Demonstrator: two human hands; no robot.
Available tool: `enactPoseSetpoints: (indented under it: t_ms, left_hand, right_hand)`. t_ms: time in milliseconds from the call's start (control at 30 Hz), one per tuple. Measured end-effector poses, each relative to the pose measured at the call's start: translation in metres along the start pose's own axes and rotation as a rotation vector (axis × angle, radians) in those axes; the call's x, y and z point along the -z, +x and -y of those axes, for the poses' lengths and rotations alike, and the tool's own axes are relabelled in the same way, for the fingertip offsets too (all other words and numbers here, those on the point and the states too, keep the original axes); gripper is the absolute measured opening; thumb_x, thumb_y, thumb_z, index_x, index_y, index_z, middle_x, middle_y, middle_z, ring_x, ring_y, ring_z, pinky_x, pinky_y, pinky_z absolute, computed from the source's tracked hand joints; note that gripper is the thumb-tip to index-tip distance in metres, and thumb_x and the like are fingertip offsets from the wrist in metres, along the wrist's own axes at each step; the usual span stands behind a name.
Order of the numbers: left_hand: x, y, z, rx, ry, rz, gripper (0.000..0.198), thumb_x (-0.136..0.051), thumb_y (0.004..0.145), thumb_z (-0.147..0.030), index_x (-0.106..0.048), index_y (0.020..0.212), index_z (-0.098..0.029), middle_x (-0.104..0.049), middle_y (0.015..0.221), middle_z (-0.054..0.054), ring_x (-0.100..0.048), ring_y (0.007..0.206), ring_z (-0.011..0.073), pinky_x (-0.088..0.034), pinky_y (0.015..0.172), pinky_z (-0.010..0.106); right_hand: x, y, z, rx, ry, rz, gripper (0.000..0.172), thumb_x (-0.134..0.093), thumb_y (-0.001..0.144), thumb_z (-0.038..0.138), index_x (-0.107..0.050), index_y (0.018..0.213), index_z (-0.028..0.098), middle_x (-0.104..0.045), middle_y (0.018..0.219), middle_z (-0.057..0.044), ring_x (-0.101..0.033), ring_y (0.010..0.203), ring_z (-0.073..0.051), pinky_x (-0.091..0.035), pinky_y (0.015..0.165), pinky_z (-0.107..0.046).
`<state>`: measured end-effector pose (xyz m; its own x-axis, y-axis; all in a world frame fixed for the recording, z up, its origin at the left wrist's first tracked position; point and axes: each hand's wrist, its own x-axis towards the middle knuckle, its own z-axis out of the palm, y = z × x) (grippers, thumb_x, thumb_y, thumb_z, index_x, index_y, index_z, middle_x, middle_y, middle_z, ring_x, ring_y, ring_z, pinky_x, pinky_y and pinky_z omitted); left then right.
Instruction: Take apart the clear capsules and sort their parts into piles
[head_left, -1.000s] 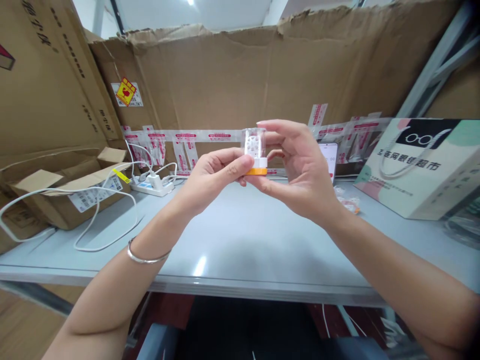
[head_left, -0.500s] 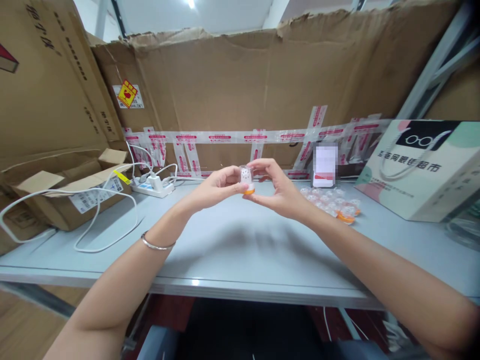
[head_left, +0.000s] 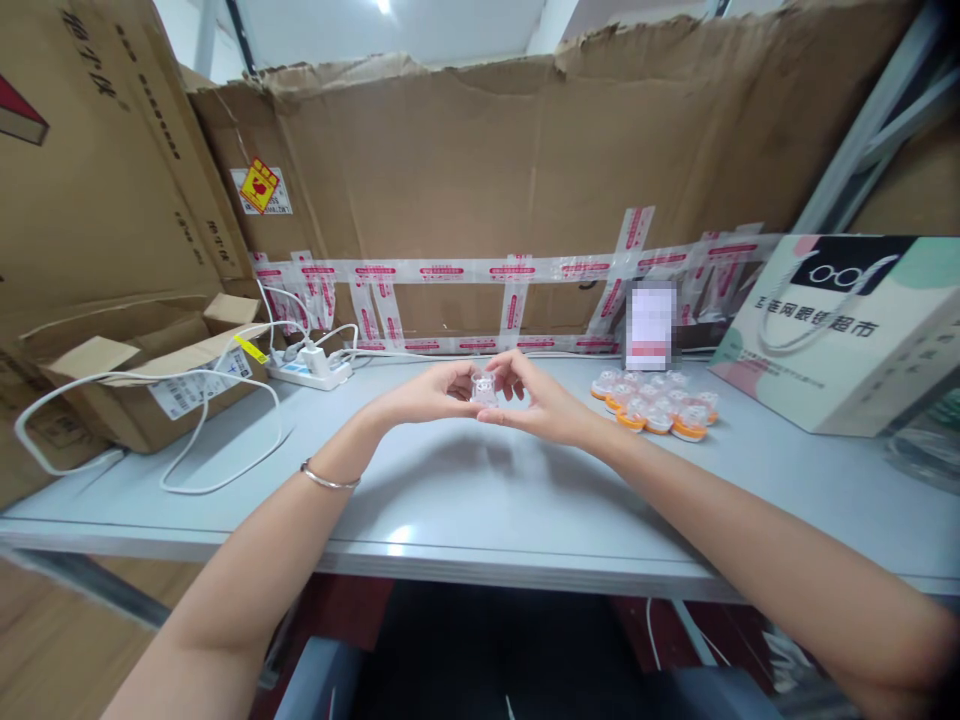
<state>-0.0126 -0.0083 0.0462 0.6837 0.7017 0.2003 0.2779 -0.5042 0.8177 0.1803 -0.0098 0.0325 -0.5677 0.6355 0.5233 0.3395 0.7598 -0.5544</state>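
Note:
Both my hands meet over the middle of the grey table (head_left: pixel 487 500), far out from me. My left hand (head_left: pixel 431 392) and my right hand (head_left: pixel 536 398) pinch a small clear plastic capsule (head_left: pixel 484 390) with a white part inside, held between their fingertips just above the tabletop. Its orange base is hidden by my fingers. To the right of my right hand lies a cluster of several similar clear capsules with orange bases (head_left: pixel 652 405). A silver bangle (head_left: pixel 328 480) sits on my left wrist.
A torn cardboard wall with red-and-white tape (head_left: pixel 450 270) backs the table. An open carton (head_left: pixel 142 380), a white power strip (head_left: pixel 307 372) and looping white cables (head_left: pixel 217 470) lie at left. A phone (head_left: pixel 650 326) leans at the back; a printed paper bag (head_left: pixel 840 330) lies at right.
My hands have moved away from me and down, from face height to just above the table, still holding the capsule. The cluster of capsules has come into view.

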Motion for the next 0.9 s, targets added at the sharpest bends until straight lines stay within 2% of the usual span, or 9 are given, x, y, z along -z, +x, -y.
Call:
enactPoseSetpoints:
  t_ms: [100,167,300,433,567,733,900]
  left_hand:
    - [-0.007,0.003,0.009,0.033,0.067,0.009,0.034,-0.064,0.069,-0.033,-0.054,0.095,-0.013,-0.060,0.085,0.005,-0.056,0.079,0.0153,-0.044,0.070,0.028]
    - [-0.010,0.004,0.014,0.050,0.112,0.037,0.033,-0.064,0.069,-0.034,-0.055,0.093,-0.013,-0.060,0.084,0.004,-0.056,0.078,0.0153,-0.044,0.069,0.027]
    - [-0.011,0.005,0.025,0.075,0.217,0.099,0.031,-0.066,0.067,-0.035,-0.058,0.088,-0.014,-0.061,0.081,0.003,-0.055,0.075,0.0149,-0.042,0.066,0.026]
    - [-0.010,0.006,0.034,0.150,0.197,0.092,0.042,-0.068,0.063,-0.038,-0.057,0.095,-0.014,-0.062,0.083,0.005,-0.057,0.075,0.0153,-0.043,0.066,0.026]
    - [-0.009,0.007,0.039,0.203,0.194,0.072,0.043,-0.069,0.062,-0.040,-0.057,0.095,-0.015,-0.062,0.085,0.005,-0.057,0.077,0.0157,-0.043,0.067,0.026]
    - [-0.008,0.008,0.044,0.173,0.236,0.058,0.042,-0.068,0.062,-0.042,-0.058,0.093,-0.016,-0.061,0.089,0.005,-0.055,0.081,0.0157,-0.042,0.070,0.026]
    - [-0.006,0.007,0.043,0.170,0.256,0.052,0.042,-0.065,0.064,-0.041,-0.057,0.097,-0.016,-0.061,0.090,0.005,-0.054,0.081,0.0154,-0.041,0.072,0.026]
  right_hand:
    - [-0.010,-0.001,-0.007,-0.128,-0.022,0.001,0.037,-0.060,0.072,0.045,-0.043,0.093,0.020,-0.049,0.068,0.003,-0.043,0.058,-0.011,-0.037,0.052,-0.023]
    - [-0.014,-0.001,-0.010,-0.145,-0.082,0.003,0.031,-0.060,0.072,0.043,-0.047,0.085,0.019,-0.050,0.066,0.003,-0.043,0.056,-0.010,-0.036,0.052,-0.023]
    - [-0.012,0.001,-0.010,-0.070,-0.094,0.024,0.021,-0.059,0.073,0.032,-0.053,0.086,0.017,-0.057,0.080,-0.003,-0.052,0.067,-0.012,-0.043,0.061,-0.026]
    - [0.002,0.007,-0.015,-0.105,-0.016,-0.022,0.025,-0.059,0.074,0.030,-0.055,0.095,0.016,-0.060,0.089,-0.004,-0.056,0.071,-0.013,-0.047,0.069,-0.028]
    - [0.015,0.013,-0.044,-0.186,-0.128,-0.071,0.026,-0.060,0.073,0.026,-0.058,0.097,0.018,-0.062,0.094,-0.005,-0.057,0.071,-0.013,-0.048,0.071,-0.030]
    - [0.017,0.012,-0.089,-0.343,-0.281,0.032,0.031,-0.059,0.072,0.017,-0.059,0.103,0.014,-0.061,0.101,-0.009,-0.057,0.071,-0.013,-0.047,0.072,-0.029]
    - [0.013,0.007,-0.106,-0.388,-0.313,0.006,0.040,-0.061,0.071,0.021,-0.055,0.109,0.012,-0.061,0.097,-0.010,-0.057,0.078,-0.016,-0.046,0.077,-0.032]
